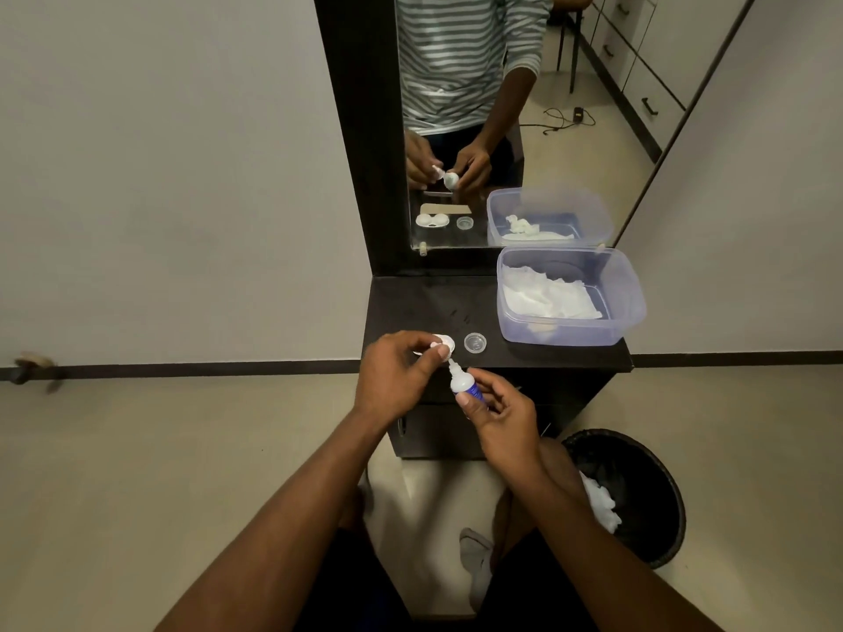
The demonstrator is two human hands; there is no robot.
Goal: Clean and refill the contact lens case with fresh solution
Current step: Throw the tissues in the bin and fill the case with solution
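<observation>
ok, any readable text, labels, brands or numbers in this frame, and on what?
None can be read.
Solution bottle in the right hand: blue label, print too blurred to read.
Lens case by the left hand: no markings visible.
Clear cap, plastic tub: no text visible.

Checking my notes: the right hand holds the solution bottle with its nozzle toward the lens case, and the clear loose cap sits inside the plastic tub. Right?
Not quite. The head view shows the clear cap on the dark tabletop, beside the plastic tub, not inside it. The right hand does hold the solution bottle, nozzle toward the lens case.
</observation>
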